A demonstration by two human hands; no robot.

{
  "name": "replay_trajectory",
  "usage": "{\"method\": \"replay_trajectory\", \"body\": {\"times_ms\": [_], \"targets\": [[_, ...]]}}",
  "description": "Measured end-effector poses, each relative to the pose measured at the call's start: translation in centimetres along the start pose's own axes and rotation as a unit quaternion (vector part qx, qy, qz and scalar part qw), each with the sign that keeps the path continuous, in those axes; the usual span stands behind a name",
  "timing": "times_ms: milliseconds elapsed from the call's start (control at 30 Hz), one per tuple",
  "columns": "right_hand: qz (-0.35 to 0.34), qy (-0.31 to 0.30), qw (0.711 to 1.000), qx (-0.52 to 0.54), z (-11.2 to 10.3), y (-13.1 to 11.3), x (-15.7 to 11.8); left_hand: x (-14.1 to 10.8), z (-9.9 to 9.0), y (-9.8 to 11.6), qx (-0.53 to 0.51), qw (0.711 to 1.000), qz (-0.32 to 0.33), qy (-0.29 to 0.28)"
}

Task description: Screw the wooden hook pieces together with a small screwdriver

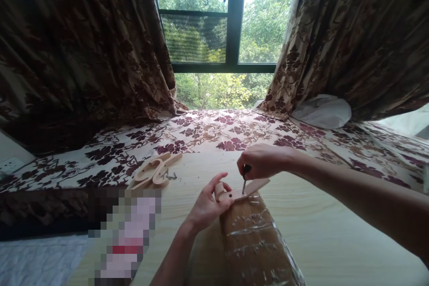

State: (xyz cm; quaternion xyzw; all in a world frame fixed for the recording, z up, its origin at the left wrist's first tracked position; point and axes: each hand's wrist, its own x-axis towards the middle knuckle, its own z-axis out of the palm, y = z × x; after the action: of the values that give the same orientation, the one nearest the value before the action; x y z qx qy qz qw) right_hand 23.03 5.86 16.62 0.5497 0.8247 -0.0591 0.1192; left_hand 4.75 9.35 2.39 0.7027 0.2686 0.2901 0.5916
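A light wooden piece [256, 186] with a dark round hole lies over the far end of a brown box wrapped in clear tape [256, 241]. My left hand [211, 201] is closed around the left end of this piece, beside a short round wooden part [220, 190]. From above, my right hand [254, 161] grips the dark handle of a screwdriver [244, 185], its metal shaft upright and its tip against the wooden piece. Whether a screw sits under the tip is too small to tell.
Curved wooden pieces [157, 170] and several screws [170, 176] lie at the back left of the pale tabletop [335, 232]. Left of the box is a pixelated pink and red item [134, 237]. Behind are patterned cloth [228, 132], a white bag [323, 111], curtains and a window.
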Motion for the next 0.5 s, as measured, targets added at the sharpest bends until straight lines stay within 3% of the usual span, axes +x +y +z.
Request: {"method": "replay_trajectory", "body": {"times_ms": [500], "targets": [[-0.03, -0.001, 0.998, -0.048, -0.2, -1.0, -0.2, 0.1, 0.7, -2.3, -0.036, 0.998, -0.02, 0.045]]}}
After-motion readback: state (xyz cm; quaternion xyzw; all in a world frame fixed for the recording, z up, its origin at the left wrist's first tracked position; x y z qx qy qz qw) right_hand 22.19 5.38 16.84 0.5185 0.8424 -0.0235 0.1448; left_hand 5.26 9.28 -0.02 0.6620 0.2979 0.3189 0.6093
